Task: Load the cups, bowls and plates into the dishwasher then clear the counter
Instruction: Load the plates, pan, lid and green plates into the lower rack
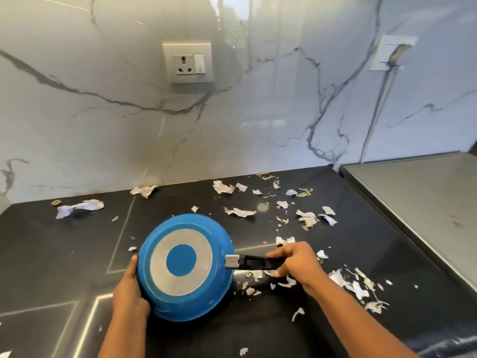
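The blue pan (185,267) is held bottom-up over the tabletop (361,241), handle (254,263) running toward 3 o'clock; right grip (294,262) clamps the handle, left grip (130,288) clasps its rim at 9 o'clock.

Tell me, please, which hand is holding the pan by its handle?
The right hand grips the black handle; the left hand holds the upturned blue pan by its rim, opposite.
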